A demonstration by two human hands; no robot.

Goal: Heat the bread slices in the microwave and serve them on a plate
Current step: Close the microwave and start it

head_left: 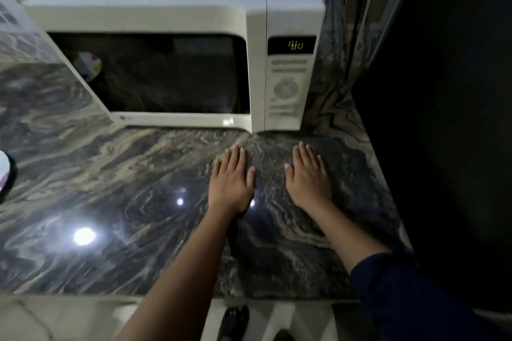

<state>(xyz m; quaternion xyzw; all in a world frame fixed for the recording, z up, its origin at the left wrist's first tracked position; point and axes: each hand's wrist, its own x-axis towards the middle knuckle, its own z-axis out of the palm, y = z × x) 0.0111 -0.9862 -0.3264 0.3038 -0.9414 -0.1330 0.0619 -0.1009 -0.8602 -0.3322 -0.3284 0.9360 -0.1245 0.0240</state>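
Observation:
A white microwave (177,21) stands at the back of the marble counter (116,174), its door shut and its window dark. Green digits glow on its display (296,45), too blurred to read. My left hand (231,180) lies flat on the counter in front of the microwave, fingers spread, holding nothing. My right hand (307,177) rests flat beside it, below the control panel (286,88), also empty. A plate (4,171) with a coloured pattern shows only as a sliver at the left edge. No bread slices are visible.
The counter ends at a marble side wall (338,83) just right of the microwave, with a dark area beyond. The counter's front edge (83,295) runs along the bottom. Bright light reflections shine on the glossy stone.

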